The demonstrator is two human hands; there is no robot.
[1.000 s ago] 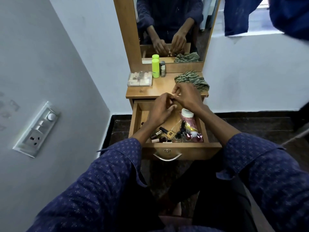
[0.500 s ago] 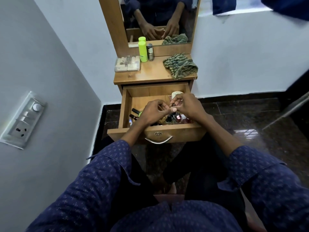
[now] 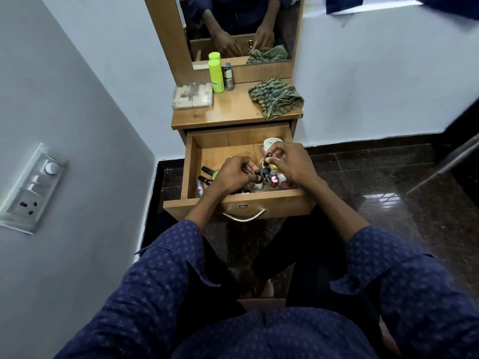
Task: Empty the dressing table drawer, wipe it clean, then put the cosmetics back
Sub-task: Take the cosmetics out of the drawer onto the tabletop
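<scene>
The wooden drawer [image 3: 192,164] of the dressing table [image 3: 233,111] stands pulled out, with several small cosmetic bottles crowded along its front. My right hand [image 3: 294,165] is inside it and pinches a small black-capped bottle [image 3: 269,154] by its top. My left hand [image 3: 233,176] is beside it, fingers curled next to another black-capped bottle [image 3: 257,175]; I cannot tell whether it holds anything. A white jar [image 3: 270,143] stands at the drawer's back right. The back left of the drawer floor is bare.
On the tabletop lie a green striped cloth [image 3: 276,101], a clear palette case [image 3: 193,98], a lime-green bottle [image 3: 216,76] and a small silver bottle [image 3: 228,76] in front of the mirror [image 3: 241,27]. A wall with a switch plate [image 3: 33,187] is close on the left.
Both hands dropped from above the tabletop edge into the drawer and moved apart. The right hand now pinches a small black-capped bottle. The camera tilted downward.
</scene>
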